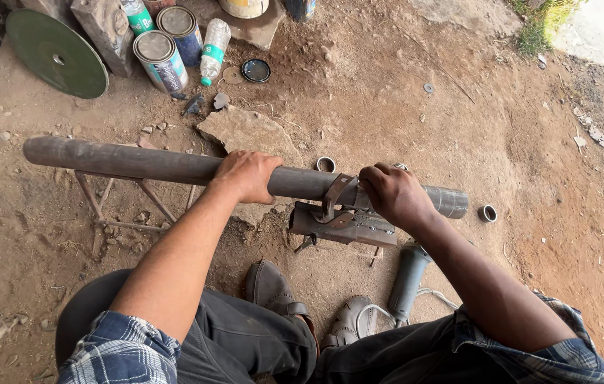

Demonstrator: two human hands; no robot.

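Bare dirt ground (401, 92) in daylight — grass (540, 21) at one corner.

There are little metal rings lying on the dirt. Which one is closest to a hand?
The ring just behind the pipe, between the left hand and right hand. The other ring lies apart, past the pipe's right end.

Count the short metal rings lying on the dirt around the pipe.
2 clearly: one ring just behind the pipe, between the hands, and one ring right of the pipe's end. Others may be hidden behind the right hand.
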